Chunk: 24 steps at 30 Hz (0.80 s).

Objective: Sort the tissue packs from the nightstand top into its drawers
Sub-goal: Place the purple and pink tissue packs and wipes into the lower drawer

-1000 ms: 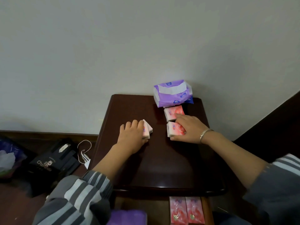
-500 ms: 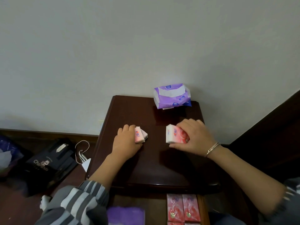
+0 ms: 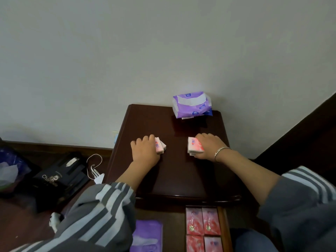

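Note:
On the dark wooden nightstand top (image 3: 174, 171), my left hand (image 3: 145, 151) grips small pink tissue packs (image 3: 160, 147) at mid-left. My right hand (image 3: 209, 148) grips a stack of pink tissue packs (image 3: 193, 147) at mid-right. A large purple tissue pack (image 3: 192, 104) sits at the back right against the wall. Below the top, the open drawer (image 3: 222, 231) holds several pink packs (image 3: 202, 226) on the right and a purple pack (image 3: 147, 235) on the left.
A black paper bag (image 3: 58, 177) with a white cord handle lies on the floor to the left, next to a blue plastic bag (image 3: 9, 170). A dark wooden bed frame (image 3: 300, 135) rises on the right.
Both hands slid their pink packs toward me across the top. My right hand gathered the two packs near the purple pack into one stack and pulled it away from the purple pack.

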{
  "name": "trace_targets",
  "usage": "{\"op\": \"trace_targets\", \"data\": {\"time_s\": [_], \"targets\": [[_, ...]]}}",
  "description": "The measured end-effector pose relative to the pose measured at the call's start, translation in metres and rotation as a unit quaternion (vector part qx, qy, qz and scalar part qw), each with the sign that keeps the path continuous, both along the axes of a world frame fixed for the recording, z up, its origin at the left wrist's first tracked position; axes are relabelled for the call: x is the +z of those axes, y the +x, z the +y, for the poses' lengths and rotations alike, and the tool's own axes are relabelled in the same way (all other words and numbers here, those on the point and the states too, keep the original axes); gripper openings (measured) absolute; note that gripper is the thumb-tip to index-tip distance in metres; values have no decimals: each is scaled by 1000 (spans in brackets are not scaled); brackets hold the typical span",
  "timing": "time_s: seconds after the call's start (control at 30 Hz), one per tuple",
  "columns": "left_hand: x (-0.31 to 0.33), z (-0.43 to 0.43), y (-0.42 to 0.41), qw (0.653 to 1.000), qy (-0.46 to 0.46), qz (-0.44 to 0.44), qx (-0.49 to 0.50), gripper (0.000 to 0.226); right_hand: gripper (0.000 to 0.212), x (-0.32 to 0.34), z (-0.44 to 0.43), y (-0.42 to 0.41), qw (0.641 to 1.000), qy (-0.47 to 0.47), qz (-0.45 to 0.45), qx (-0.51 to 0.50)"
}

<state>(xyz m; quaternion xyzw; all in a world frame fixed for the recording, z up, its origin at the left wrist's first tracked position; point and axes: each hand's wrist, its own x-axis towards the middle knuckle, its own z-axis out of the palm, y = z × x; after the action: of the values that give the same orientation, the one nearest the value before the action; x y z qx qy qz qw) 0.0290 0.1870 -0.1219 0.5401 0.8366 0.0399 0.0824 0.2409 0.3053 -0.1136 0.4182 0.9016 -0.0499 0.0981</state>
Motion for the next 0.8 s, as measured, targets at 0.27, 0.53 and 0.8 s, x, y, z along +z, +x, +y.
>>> {"op": "trace_targets", "data": {"time_s": [0.27, 0.53, 0.8], "targets": [[12, -107, 49, 980, 115, -150, 61, 72, 53, 6, -83, 55, 923, -39, 310, -226], [-44, -177, 155, 970, -90, -216, 68, 73, 39, 9, -189, 164, 775, -185, 504, -332], [-92, -165, 169, 972, -148, -111, 142, 67, 40, 8, -223, 207, 755, -225, 513, -342]]}}
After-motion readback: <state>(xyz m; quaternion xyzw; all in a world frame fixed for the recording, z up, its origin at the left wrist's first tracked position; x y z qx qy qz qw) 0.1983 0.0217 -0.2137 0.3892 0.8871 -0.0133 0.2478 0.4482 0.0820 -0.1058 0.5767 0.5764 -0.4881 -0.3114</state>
